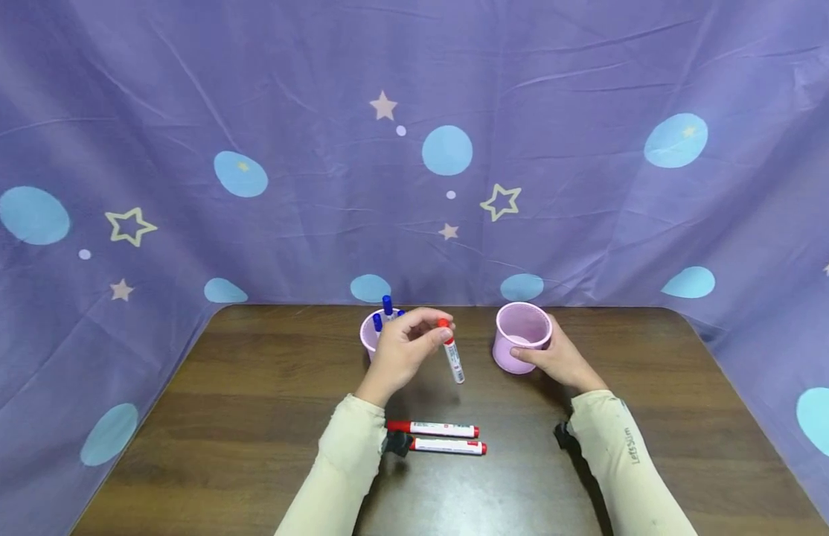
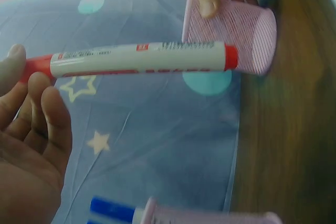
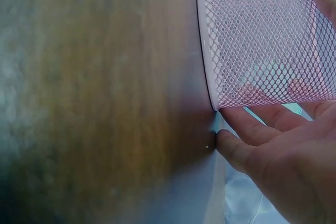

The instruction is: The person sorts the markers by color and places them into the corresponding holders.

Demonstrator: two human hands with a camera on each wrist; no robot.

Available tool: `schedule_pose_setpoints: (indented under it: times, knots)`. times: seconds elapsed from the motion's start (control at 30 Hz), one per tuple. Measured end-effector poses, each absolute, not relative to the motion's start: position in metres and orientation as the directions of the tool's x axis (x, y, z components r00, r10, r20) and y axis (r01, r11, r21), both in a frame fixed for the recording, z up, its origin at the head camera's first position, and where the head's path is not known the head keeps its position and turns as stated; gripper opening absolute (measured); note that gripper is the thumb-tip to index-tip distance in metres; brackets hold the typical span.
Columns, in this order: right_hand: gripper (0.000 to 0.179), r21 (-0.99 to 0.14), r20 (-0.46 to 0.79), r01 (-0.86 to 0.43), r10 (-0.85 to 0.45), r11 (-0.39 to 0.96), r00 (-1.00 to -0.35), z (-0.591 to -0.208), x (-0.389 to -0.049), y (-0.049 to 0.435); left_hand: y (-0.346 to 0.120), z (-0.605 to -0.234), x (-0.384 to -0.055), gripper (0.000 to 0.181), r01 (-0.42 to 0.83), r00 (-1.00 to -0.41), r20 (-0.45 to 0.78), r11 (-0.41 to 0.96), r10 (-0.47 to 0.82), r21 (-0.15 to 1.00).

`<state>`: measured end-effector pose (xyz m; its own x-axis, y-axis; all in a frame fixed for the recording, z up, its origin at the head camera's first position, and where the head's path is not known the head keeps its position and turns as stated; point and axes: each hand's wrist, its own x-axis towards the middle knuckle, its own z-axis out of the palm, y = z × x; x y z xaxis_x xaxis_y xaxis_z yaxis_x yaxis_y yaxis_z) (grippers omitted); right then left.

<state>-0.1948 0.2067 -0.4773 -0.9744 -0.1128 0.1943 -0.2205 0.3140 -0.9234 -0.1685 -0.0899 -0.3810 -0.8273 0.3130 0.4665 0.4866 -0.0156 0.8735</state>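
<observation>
My left hand (image 1: 404, 353) pinches a red marker (image 1: 455, 361) by its capped end, and the white barrel slants down above the table. In the left wrist view the marker (image 2: 142, 59) lies across the picture, thumb and fingertips at its red cap. My right hand (image 1: 562, 357) holds a pink mesh pen cup (image 1: 504, 353) with the thumb on its near side; the cup stands upright and its visible inside holds nothing. The right wrist view shows fingers curved around the mesh cup (image 3: 262, 45). Behind my left hand, a second pink cup (image 1: 367, 335) holds several blue-capped markers (image 1: 388, 305).
Two more red markers (image 1: 448, 429) lie side by side on the brown wooden table (image 1: 254, 417), nearer to me, partly behind the left wrist's black strap (image 1: 397, 442). A purple curtain (image 1: 321, 186) with stars and dots hangs along the table's back and sides.
</observation>
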Motion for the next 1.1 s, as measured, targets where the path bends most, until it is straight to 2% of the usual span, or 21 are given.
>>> schedule_pose_setpoints:
  times: [0.2,0.4,0.8,0.9,1.1]
  knots:
    - [0.079,-0.923,0.197,-0.227,-0.124,0.31,-0.973,-0.466,-0.188,0.2,-0.065,-0.372,-0.179,0.02,0.476,-0.84,0.466,-0.034,0.28,0.879]
    - [0.082,-0.93,0.207,-0.235,-0.126,0.284,-0.97,-0.479,-0.193,0.206,-0.04,-0.362,-0.198,0.021,0.487,-0.84,0.47,-0.001,0.27,0.873]
    - [0.08,-0.924,0.21,-0.244,-0.143,0.294,-0.967,-0.48,-0.196,0.208,-0.004,-0.342,-0.231,0.021,0.478,-0.829,0.458,-0.019,0.321,0.878]
    - [0.08,-0.924,0.217,-0.25,-0.139,0.289,-0.966,-0.479,-0.198,0.209,0.004,-0.34,-0.238,0.021,0.497,-0.821,0.462,0.022,0.336,0.867]
    - [0.079,-0.93,0.233,-0.264,-0.146,0.254,-0.961,-0.477,-0.197,0.208,0.019,-0.348,-0.25,0.021,0.537,-0.819,0.448,0.204,0.359,0.819]
